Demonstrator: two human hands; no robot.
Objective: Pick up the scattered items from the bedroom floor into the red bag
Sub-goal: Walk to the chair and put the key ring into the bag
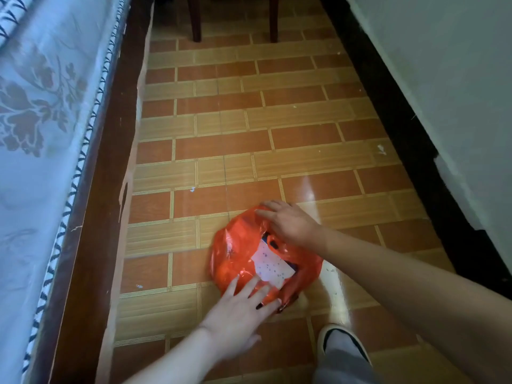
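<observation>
Both hands flat on red bag (235, 259), nothing pinched. Left hand (238, 314): fingers straight, spread on near edge. Right hand (291, 223): fingers relaxed over far rim, near handle loop. Bag sits on tiled floor (221, 145) btwn bed (41, 120) and wall, mouth gaping, white speckled card (273, 263) showing inside. Risk: thin plastic slippery, so lifting w/o hooking handles could tip bag, card slides back out. Shoe (343, 345) close by; could snag bag.

The bag (235, 253) is thin, glossy, crinkled plastic, lying on shiny smooth floor tiles (221, 120) beside a dark wooden bed frame (91, 217).
</observation>
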